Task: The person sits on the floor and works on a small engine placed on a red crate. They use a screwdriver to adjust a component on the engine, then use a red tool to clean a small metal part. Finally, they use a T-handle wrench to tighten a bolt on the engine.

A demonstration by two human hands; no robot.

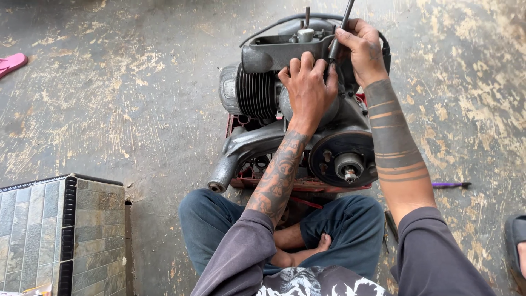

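Now, wide worn concrete floor (pixel 137 109) lies open left and right of the grey engine (pixel 296 126), which sits on a red crate (pixel 241 123) just ahead of crossed legs.
Tiled block (pixel 55 230) crowds the lower left edge; the left hand (pixel 308 90) presses clenched on the casing, and the right hand (pixel 364 49) pinches a thin dark tool (pixel 341 27) upright at the engine's top.

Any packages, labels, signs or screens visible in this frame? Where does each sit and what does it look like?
No packages, labels, signs or screens show here.
Only the grey engine on a red crate, worked by the left hand and the right hand, which grips a dark tool, plus a slate-tiled block at lower left.
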